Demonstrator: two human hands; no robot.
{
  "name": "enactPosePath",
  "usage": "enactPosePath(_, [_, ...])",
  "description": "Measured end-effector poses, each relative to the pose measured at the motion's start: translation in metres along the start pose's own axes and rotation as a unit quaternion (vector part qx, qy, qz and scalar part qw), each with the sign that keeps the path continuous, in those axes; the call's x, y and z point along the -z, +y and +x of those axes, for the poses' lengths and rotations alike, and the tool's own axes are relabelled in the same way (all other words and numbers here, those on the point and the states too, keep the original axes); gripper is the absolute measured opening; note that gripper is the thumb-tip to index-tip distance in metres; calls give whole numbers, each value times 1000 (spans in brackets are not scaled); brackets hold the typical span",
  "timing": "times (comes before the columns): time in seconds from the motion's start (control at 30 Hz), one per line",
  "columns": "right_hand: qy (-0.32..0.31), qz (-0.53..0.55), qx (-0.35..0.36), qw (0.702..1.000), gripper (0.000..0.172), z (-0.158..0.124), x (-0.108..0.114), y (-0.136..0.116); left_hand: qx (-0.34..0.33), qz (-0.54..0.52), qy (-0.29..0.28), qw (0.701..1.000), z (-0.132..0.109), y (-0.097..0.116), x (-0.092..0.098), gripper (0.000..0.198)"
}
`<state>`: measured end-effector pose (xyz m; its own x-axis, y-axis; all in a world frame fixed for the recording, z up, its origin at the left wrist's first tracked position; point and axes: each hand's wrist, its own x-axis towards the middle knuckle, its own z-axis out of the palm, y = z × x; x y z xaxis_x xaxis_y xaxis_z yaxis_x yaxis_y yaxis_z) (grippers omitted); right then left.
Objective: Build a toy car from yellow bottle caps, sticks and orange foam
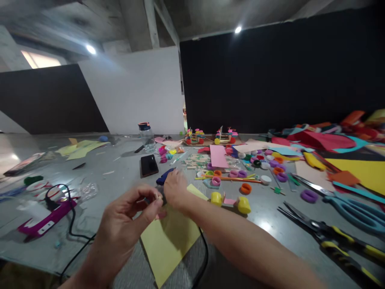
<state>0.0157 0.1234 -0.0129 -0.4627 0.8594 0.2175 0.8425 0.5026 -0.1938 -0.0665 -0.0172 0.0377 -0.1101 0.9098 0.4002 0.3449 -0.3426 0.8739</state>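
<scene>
Because your right hand (176, 186) blurs near the far end of the yellow sheet (171, 243), can't tell its grip; dark blue object (164, 177) just beyond the sheet, partly covered. Your left hand (128, 220), above the sheet's left edge, nearly closed, pinching a small piece (159, 197), mostly hidden. Grey tabletop (114, 176) runs left from the sheet; yellow cylinders (244, 205) just right.

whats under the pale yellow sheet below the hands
The gray table shows around the pale yellow sheet, and a black cable runs by its right corner. Whatever lies directly beneath is covered, so I can't tell if the cable passes under it.
</scene>
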Motion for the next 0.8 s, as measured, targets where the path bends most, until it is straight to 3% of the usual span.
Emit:
enactPosePath(0.13, [-11,52,-55,997,27,-6,7,4,30,-39,-21,999,4,-8,-10,6])
enactPosePath(0.3, [-8,192,37,981,13,-55,48,41,108,-181,-48,976,12,-1,-32,9])
enactPosePath(0.37, [-4,262,44,964,21,-84,66,62,137,-234,-53,961,15,3,-44,10])
enactPosePath(0.43, [-12,361,52,931,26,-113,79,80,142,-272,-65,949,16,8,-58,8])
enactPosePath(0.53, [-9,614,17,789,24,-148,88,94,134,-322,-100,932,15,14,-86,7])
enactPosePath(0.57, [-2,658,8,753,24,-156,89,96,135,-339,-118,924,14,15,-95,7])
enactPosePath(0.6, [5,678,2,735,23,-163,89,99,139,-354,-139,914,13,17,-105,7])
enactPosePath(0.7, [20,687,-11,727,23,-176,91,111,151,-367,-206,895,11,16,-127,3])
enactPosePath(0.8, [24,659,-36,751,25,-185,97,135,134,-278,-245,919,13,9,-134,14])
